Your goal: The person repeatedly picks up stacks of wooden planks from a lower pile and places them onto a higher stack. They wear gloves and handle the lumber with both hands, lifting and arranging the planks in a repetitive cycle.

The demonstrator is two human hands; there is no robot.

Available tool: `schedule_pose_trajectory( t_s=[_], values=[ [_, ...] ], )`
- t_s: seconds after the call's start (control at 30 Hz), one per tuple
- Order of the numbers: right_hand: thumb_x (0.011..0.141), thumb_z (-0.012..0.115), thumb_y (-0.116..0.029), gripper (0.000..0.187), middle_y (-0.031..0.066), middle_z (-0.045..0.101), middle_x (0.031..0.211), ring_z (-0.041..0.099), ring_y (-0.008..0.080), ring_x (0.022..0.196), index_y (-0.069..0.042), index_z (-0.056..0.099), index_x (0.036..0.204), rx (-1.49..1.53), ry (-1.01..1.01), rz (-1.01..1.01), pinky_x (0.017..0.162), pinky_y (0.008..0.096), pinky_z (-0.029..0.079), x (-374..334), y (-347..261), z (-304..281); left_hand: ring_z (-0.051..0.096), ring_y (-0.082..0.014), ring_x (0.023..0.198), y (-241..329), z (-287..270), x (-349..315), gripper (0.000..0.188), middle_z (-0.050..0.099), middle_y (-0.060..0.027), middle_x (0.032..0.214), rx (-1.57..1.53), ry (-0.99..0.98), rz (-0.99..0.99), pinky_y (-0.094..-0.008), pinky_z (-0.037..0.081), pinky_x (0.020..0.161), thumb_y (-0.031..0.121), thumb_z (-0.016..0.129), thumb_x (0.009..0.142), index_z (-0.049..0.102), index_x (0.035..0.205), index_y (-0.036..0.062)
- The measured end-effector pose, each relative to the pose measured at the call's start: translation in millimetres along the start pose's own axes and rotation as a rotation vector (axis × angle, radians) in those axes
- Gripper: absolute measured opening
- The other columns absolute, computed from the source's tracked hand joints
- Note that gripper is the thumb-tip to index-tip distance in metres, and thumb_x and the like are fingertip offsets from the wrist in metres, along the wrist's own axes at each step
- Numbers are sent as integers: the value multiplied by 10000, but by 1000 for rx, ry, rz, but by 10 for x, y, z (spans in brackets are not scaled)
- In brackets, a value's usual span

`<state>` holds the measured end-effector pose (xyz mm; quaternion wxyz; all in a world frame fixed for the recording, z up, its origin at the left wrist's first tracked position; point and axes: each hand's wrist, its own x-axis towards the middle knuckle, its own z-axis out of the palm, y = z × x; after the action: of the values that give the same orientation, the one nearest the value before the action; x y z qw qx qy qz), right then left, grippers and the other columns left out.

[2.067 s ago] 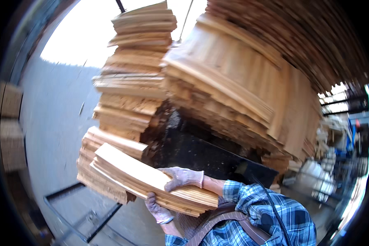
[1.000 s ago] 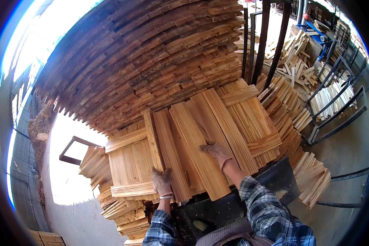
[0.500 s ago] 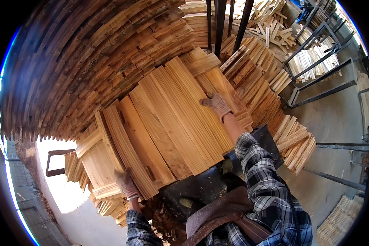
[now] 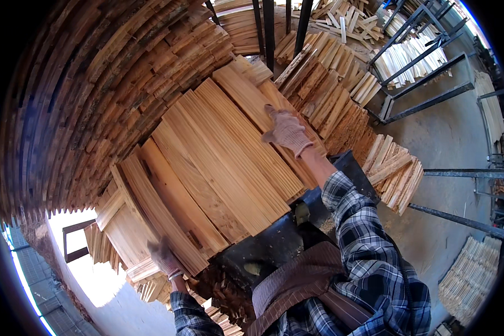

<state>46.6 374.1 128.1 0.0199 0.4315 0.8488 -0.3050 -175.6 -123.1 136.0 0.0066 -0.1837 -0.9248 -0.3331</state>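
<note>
Overhead, a big wall of stacked timber fills the upper left of your view, rough board ends curving with the lens. Right side is bare concrete floor, dusty, with dark metal racks standing on it and more pale bundles of slats in and around them. A smaller bundle lies at lower right, well apart from you. Bright daylight comes in at lower left, past a dark metal frame.

In the middle, a layer of long light wooden boards lies side by side on a lower pile, running diagonally from lower left to upper right, grain up. The near ends overhang a black worktop, which has wood chips on it.

Beside the layer, shorter slat stacks fan out toward the racks.

Your right hand, gloved, lies flat on the far end of the boards, fingers spread, not clamped on anything. Your left hand, also gloved, is at the near lower edge of the boards, touching them; can't tell whether the fingers are closed round the edge. Plaid sleeves and a brown apron show at the bottom.
</note>
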Motion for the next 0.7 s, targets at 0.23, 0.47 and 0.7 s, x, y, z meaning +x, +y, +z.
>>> schedule_pose_trajectory(
  t_s=[0.23, 0.47, 0.7],
  values=[
    [857, 635, -259, 429, 169, 588, 1208, 580, 359, 1117, -175, 608, 1277, 47, 252, -74, 928, 430, 492, 173, 250, 241, 499, -177, 687, 89, -2, 6, 311, 498, -60, 786, -66, -80, -129, -320, 462, 614, 226, 669, 874, 589, 1024, -34],
    [874, 635, -345, 489, 211, 663, 1007, 644, 384, 934, -64, 589, 1272, 36, 248, -238, 795, 424, 534, -117, -688, 590, 508, -126, 507, 522, -110, -3, 298, 544, -34, 614, -225, 41, -428, -306, 425, 447, 194, 758, 795, 504, 846, 47],
    [746, 728, -592, 1034, 288, 520, 1337, 526, 373, 1237, -10, 297, 1485, 367, -342, -229, 1012, 387, 439, -1095, -3066, 2094, 682, -392, 810, 465, -195, 192, 577, 673, -233, 862, 286, -128, -515, -468, 518, 663, 411, 800, 706, 552, 1064, 32]
  ],
)
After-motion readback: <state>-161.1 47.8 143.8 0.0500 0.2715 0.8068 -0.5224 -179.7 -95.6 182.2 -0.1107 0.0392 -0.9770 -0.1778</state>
